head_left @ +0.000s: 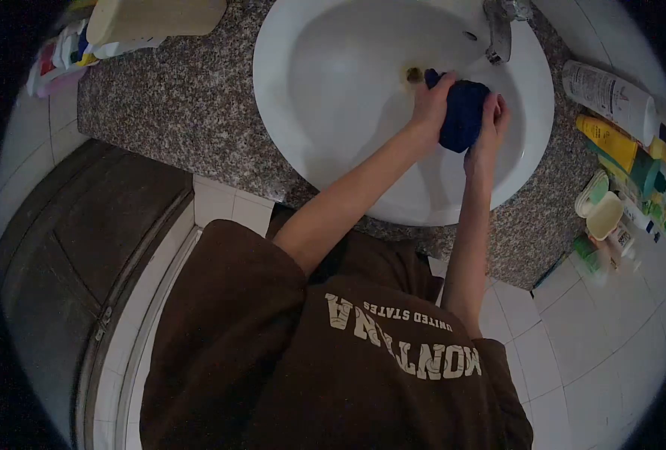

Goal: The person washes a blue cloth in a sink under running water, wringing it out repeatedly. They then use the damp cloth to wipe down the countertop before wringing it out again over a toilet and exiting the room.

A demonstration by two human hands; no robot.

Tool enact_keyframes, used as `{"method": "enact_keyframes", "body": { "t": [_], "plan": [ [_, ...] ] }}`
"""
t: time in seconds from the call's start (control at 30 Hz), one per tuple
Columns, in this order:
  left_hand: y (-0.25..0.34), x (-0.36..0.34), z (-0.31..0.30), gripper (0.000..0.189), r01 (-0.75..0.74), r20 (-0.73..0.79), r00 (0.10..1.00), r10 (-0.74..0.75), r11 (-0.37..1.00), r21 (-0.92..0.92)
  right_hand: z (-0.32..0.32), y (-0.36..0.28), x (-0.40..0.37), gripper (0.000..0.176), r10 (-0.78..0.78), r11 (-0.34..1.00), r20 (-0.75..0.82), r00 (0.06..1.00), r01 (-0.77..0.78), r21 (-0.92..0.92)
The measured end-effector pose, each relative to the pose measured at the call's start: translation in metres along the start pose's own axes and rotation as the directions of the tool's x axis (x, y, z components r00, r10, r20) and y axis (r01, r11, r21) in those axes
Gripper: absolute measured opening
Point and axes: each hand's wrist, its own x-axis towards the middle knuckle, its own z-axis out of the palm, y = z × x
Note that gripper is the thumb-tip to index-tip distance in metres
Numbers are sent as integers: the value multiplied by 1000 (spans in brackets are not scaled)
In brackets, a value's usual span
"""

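Note:
Over the white sink basin [333, 97], a bunched dark blue cloth [464, 116] is held between both hands. My left hand [430, 112] grips its left side, with a small end of the cloth showing above the fingers. On the right side, my right hand [489, 127] presses against the cloth with its fingers curled. The bundle hangs below and a little left of the metal faucet [500, 34]. Near my left hand is the drain hole [414, 74], with a brownish stain around it. The palms are hidden by the cloth.
The speckled granite counter [175, 105] surrounds the sink. A white bottle [607, 94], a yellow tube [609, 142] and an open soap box [604, 214] lie at the right. At the upper left are a beige container [157, 19] and several bottles. A dark door [85, 247] is at the left.

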Motion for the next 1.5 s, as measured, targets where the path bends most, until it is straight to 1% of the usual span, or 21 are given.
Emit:
{"method": "enact_keyframes", "body": {
  "t": [0.1,0.17,0.27,0.3,0.33,0.43,0.5,0.67,0.73,0.8,0.87,0.9,0.93,0.97,1.03,1.07,1.13,1.23,1.3,1.43,1.5],
  "plan": [
    [-1,6,2,44,-206,-168,952,256,942,266,6,-12,-7,57,160,914,144,977,-201,351],
    [-2,7,2,44,-512,78,792,606,588,627,6,-7,0,54,248,773,335,909,-394,497],
    [-13,-1,8,53,-564,280,660,697,213,798,8,20,11,47,238,473,572,785,-608,637],
    [-1,-14,17,57,-391,216,839,500,277,878,11,28,14,42,187,371,608,771,-629,683],
    [3,-15,19,57,-388,211,838,503,277,879,19,39,14,35,146,806,245,959,-258,532],
    [2,-14,14,69,-402,418,818,395,-128,907,29,65,21,34,194,720,262,945,-319,616],
    [1,-10,9,77,-345,601,535,595,-495,797,32,77,25,33,231,622,268,935,-354,699],
    [11,5,-1,68,-238,311,595,741,-207,949,24,21,4,34,221,350,412,884,-467,812],
    [11,22,-10,63,-150,186,666,722,-115,982,21,7,-12,37,213,668,349,913,-397,630],
    [13,36,-14,59,-144,223,974,25,832,536,22,0,-26,42,127,804,285,950,-267,532],
    [10,35,-7,56,-12,217,973,-81,917,398,29,-12,-26,47,28,903,241,970,-128,411],
    [7,34,-4,54,128,234,954,-188,960,248,35,-24,-22,41,-322,944,115,940,308,121],
    [1,36,-7,54,133,224,956,-192,958,253,41,-29,-19,35,-647,727,108,755,653,-212],
    [-10,44,-13,48,62,232,967,-106,980,188,44,-26,-14,35,-640,734,106,761,646,-211],
    [-31,63,-23,43,-6,232,973,-21,993,115,43,-16,9,28,-61,966,108,992,86,-243],
    [-39,78,-28,42,-119,242,968,69,973,198,40,7,29,28,-58,965,114,992,85,-250],
    [-45,86,-34,43,-226,253,955,158,936,271,32,63,61,20,-515,768,68,854,495,-406],
    [-41,81,-40,35,-400,123,894,431,644,652,56,40,56,17,-69,997,-274,959,75,10],
    [-38,67,-35,28,-303,211,798,565,73,950,60,29,52,18,-42,999,-260,965,42,-5],
    [-33,68,-36,27,-248,96,880,464,279,928,51,62,73,21,-200,959,-129,971,168,-228],
    [-57,82,-51,30,-457,215,714,666,210,864,58,33,57,24,-138,976,-100,985,119,-183]
  ]
}}
